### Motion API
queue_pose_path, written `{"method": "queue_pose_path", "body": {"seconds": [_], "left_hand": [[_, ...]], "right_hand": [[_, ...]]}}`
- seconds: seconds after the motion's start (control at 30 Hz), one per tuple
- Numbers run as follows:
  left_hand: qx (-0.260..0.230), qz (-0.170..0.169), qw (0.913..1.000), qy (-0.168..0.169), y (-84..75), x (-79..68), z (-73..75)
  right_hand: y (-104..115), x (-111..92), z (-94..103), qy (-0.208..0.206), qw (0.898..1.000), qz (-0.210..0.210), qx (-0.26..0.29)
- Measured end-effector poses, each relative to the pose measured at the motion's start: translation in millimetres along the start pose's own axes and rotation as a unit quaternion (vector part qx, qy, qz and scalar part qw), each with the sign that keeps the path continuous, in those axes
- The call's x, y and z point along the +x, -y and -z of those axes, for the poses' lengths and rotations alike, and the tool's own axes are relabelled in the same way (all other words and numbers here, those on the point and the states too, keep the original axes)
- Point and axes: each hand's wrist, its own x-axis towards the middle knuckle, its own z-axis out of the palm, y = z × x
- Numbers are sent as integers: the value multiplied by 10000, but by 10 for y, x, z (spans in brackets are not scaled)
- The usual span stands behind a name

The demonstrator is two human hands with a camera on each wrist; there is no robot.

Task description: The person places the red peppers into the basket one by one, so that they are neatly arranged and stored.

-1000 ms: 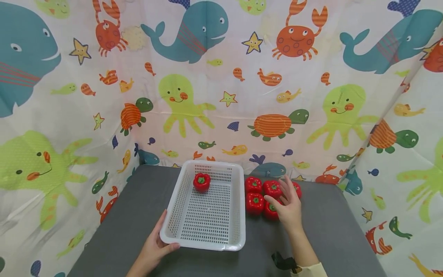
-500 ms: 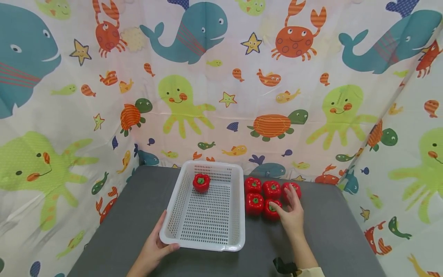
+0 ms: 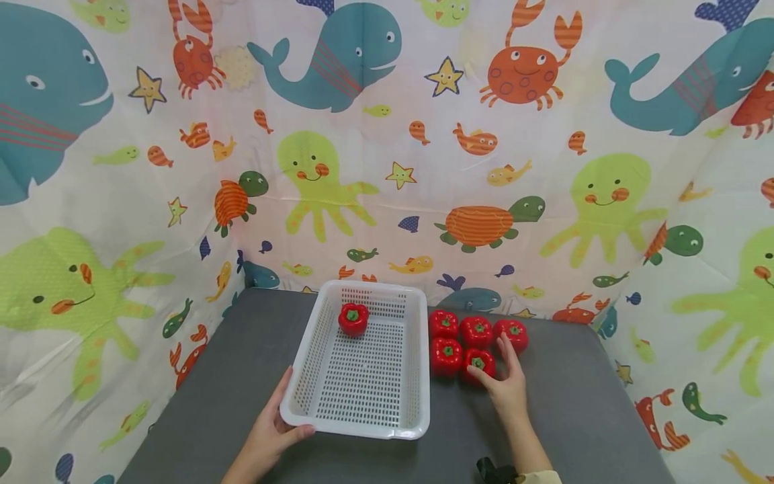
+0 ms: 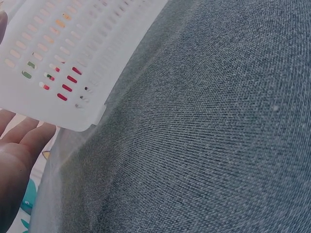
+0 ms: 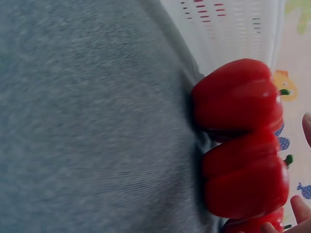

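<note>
A grey worktop point(image 3: 242, 363) is stretching out before the person, and a white curtain point(image 3: 399, 249) is hanging around it from nine o'clock through twelve to three, its sea-animal print showing in teal, orange, lime and yellow. A white slotted basket point(image 3: 363, 383) is sitting near the middle. Taking it as the clock's centre, with the person at six, the left hand point(image 3: 269, 430) is holding its corner at eight o'clock, thumb lying over the rim and fingers bending around the outside. One red pepper point(image 3: 353, 319) is standing inside, towards twelve. Five more peppers point(image 3: 446, 356) are standing just outside at about three, in a back row of three and a front row of two. Over the front row's outer pepper point(image 3: 484, 359) the right hand point(image 3: 509, 393) is hovering, thumb and fingers spreading well apart and gripping nothing; whether they are touching it I'm not able to tell. A cream sleeve point(image 3: 538, 477) is showing below that wrist.

The left wrist view is giving the worktop's weave close up, with red showing through slots in the basket's wall. The right wrist view is showing the peppers' lobed sides, while the head view is looking down on their green stems.
</note>
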Motion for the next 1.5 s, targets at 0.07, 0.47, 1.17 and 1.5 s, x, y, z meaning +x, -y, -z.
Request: {"method": "queue_pose_path", "body": {"seconds": [0.07, 0.47, 1.17, 1.5], "left_hand": [[14, -40, 10000, 4, 5, -1, 0], [178, -388, 9990, 157, 33, 12, 20], [100, -315, 9994, 63, 50, 26, 1], [71, -197, 9998, 37, 18, 15, -2]], "right_hand": [[-47, -5, 0, 27, 10000, 14, -17], [23, -95, -1, 275, 9992, -254, 141], [-306, -14, -45, 236, 9983, -538, -18], [-354, -49, -29, -197, 9986, -487, -116]]}}
